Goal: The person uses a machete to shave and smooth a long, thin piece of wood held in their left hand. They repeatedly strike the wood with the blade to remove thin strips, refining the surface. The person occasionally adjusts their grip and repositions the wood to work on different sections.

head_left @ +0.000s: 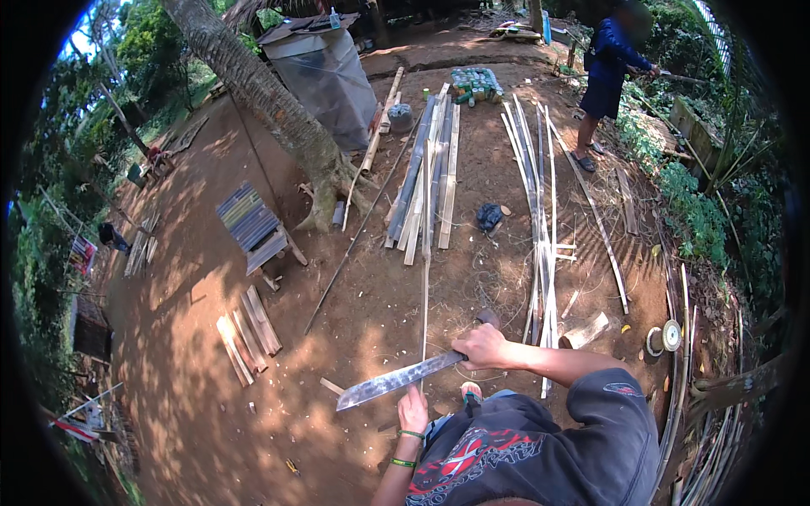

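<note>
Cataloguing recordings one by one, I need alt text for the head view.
A person's right hand grips a machete that crosses a thin pale strip in view; the left hand is at the strip's near end. Beyond, long bamboo slats lie in piles on brown earth, and another person stands at upper right.

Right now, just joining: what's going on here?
The person's right hand has a firm grip on a machete, its blade pointing left. The left hand holds the near part of a long thin strip. In view, the blade crosses that strip; contact is unclear. More split strips lie on the ground ahead. Another person stands at upper right.
</note>
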Demonstrator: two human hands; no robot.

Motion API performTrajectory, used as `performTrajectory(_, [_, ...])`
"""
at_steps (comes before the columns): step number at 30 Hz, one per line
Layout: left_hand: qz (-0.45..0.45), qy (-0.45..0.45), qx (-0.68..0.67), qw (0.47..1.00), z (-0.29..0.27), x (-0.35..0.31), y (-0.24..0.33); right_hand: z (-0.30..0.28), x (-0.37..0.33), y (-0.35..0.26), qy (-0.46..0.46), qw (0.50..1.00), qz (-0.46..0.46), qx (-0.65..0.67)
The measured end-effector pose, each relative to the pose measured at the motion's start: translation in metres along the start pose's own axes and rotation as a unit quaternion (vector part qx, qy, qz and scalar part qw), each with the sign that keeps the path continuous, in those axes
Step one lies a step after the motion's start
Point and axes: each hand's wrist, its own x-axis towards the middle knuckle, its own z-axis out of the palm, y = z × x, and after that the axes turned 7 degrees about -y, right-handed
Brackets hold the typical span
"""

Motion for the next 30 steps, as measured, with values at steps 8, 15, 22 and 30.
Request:
performTrajectory(8, [0.029,0.037,0.055,0.997,0.013,-0.017,0.035,-0.163,0.06,0.158,0.279,0.927,0.25,0.006])
performTrajectory(15, [0.046,0.08,0.044,0.995,0.009,-0.01,0.023,-0.141,0.058,0.112,0.104,0.991,0.047,-0.074])
performTrajectory(22, [0.056,0.045,0.03,0.997,0.009,-0.021,0.052,-0.211,0.062,0.173,0.233,0.954,0.189,-0.032])
performTrajectory(30, [0.039,0.025,0.017,0.999,-0.003,-0.021,0.047,-0.223,0.077,0.205,0.154,0.948,0.28,0.001])
